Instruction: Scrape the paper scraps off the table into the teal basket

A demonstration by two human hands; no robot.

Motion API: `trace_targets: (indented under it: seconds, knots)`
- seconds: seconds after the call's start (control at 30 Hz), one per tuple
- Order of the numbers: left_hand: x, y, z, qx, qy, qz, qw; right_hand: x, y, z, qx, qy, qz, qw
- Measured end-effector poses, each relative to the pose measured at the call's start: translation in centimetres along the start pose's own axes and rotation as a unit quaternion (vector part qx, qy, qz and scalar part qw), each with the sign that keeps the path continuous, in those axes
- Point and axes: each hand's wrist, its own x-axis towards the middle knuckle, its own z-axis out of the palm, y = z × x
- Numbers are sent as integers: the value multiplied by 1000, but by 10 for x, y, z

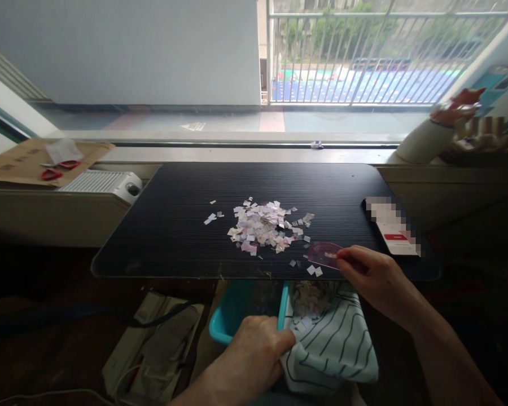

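A heap of small white and pinkish paper scraps (pixel 260 223) lies on the dark ribbed table (pixel 173 225), with loose bits scattered round it. My right hand (pixel 375 279) pinches a translucent pink plastic sheet (pixel 322 254) just over the table's near edge, beside a few stray scraps. Below that edge, my left hand (pixel 258 349) is closed on the rim of a teal plastic basket (pixel 224 327), next to a striped cloth (pixel 334 349). More scraps (pixel 311 299) are gathered on the cloth. My left fingertips are partly hidden.
A phone (pixel 392 231) lies at the table's right side. Red-handled scissors (pixel 61 168) rest on a brown paper envelope (pixel 17 160) at the left, near a white ribbed device (pixel 105 185). Behind the table runs a window sill (pixel 237 155). Boxes (pixel 152 344) and cables are below left.
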Motion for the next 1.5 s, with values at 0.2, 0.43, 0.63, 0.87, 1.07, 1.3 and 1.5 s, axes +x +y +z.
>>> trace_targets:
  seconds: [0.2,0.43,0.63,0.87,1.07,1.3,1.5]
  knots:
    - [2,1,-1,-2,-3,7,1000,-15,9,-9,5,-48,25,999]
    - [3,4,-3,-2,-3,3,1000,-28,20,-14,18,-73,51,996]
    - [-1,4,-2,-2,9,10,1000,-20,13,-6,44,-44,26,998]
    - [2,7,-2,26,-8,12,1000,-23,29,-7,31,-26,14,999]
    - [22,24,-1,132,-75,85,985,2,58,17,-39,128,-39,990]
    - [35,36,-2,170,-68,158,970,-21,36,28,-3,18,-139,990]
    - [37,39,-6,165,-72,170,969,-5,32,30,0,53,-134,990]
